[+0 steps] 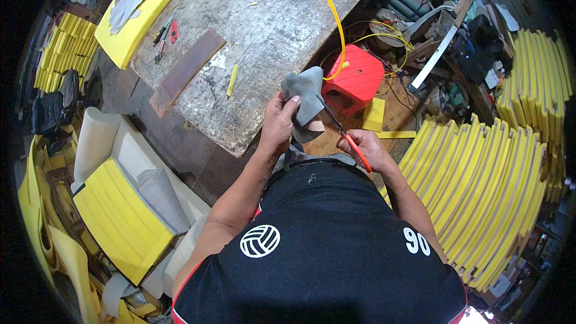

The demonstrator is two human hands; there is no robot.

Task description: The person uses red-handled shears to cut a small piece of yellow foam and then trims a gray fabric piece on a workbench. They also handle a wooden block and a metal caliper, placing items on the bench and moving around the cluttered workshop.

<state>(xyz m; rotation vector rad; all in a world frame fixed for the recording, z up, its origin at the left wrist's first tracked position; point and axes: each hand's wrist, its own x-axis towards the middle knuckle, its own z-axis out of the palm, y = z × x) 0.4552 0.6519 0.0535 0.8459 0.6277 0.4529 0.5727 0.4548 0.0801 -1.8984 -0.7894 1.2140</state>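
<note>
Held up in front of my body is a piece of grey fabric [310, 87], bunched and folded, with a loose flap hanging below. My left hand [279, 121] pinches it along its left side, thumb on top. In my right hand [367, 146] are scissors [354, 149] with red-orange handles, fingers closed round the grips. Their dark blades point up and left, reaching the lower right edge of the fabric. Whether the blades are apart or closed on the cloth is too small to tell.
A worn worktable [240, 30] stands ahead, carrying a brown board [189, 72], a red cutter [174, 32] and yellow foam [144, 6]. Right of the fabric is a red stool [355, 75], with a yellow hose [333, 12] hanging over it. Stacked yellow foam panels [474, 186] rise at right; a pale sofa [99, 138] sits left.
</note>
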